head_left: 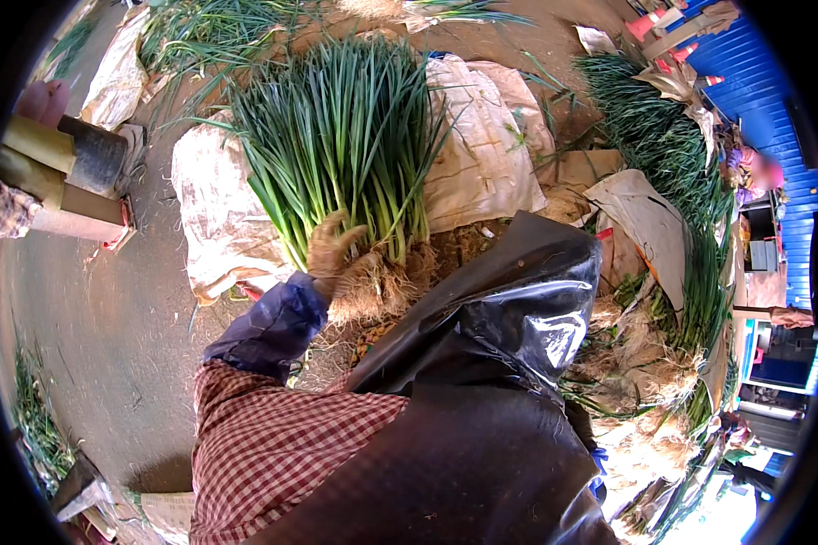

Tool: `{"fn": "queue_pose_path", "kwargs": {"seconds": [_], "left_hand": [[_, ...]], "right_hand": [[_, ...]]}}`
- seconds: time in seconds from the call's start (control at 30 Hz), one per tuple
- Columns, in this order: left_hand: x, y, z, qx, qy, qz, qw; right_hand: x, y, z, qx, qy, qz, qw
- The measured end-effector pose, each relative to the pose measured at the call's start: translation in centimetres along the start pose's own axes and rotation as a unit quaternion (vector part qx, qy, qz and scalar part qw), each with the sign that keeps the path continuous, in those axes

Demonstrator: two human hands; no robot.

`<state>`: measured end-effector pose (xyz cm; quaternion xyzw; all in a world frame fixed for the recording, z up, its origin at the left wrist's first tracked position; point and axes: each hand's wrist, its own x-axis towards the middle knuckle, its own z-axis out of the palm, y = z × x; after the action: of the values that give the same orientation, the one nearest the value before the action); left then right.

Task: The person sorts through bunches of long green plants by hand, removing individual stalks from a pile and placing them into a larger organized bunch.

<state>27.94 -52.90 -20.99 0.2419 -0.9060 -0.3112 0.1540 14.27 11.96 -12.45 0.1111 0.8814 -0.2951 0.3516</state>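
A large pile of green onions (336, 136) lies before me, leaves pointing away and pale roots (373, 289) toward me. My left hand (330, 247), in a tan work glove, is at the left of the pile's white stalk ends, just above the roots. Its fingers look apart, and the palm side touching the stalks is hidden. A blue sleeve cover (268, 327) and a red checked sleeve are on that arm. My right hand does not show; only a bit of blue appears by the right edge of my black apron (482, 363).
Pale woven sacks (477, 136) lie under and beside the pile. More green onions (645, 109) line the right side, with loose roots (650, 363) below. Another person (762, 173) is at the far right near a blue wall. Stacked objects (73, 200) stand at the left.
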Motion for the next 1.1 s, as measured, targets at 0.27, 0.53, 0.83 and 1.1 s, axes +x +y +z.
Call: {"fn": "queue_pose_path", "kwargs": {"seconds": [0.27, 0.53, 0.83, 1.1], "left_hand": [[-1.0, 2.8, 5.2, -0.03, -0.219, -0.074, 0.972], [-2.1, 3.9, 4.0, -0.001, -0.123, -0.007, 0.992], [7.8, -0.2, 10.9, 0.262, -0.206, 0.409, 0.85], [13.8, 6.2, 5.6, 0.119, -0.166, 0.144, 0.968]], "right_hand": [[2.2, 3.2, -0.6, -0.23, -0.009, -0.159, 0.96], [0.7, 0.4, 0.3, -0.167, -0.005, -0.079, 0.983], [-0.2, 4.8, -0.6, -0.468, 0.068, -0.357, 0.806], [-2.9, 1.9, 0.9, -0.239, 0.091, -0.182, 0.949]]}}
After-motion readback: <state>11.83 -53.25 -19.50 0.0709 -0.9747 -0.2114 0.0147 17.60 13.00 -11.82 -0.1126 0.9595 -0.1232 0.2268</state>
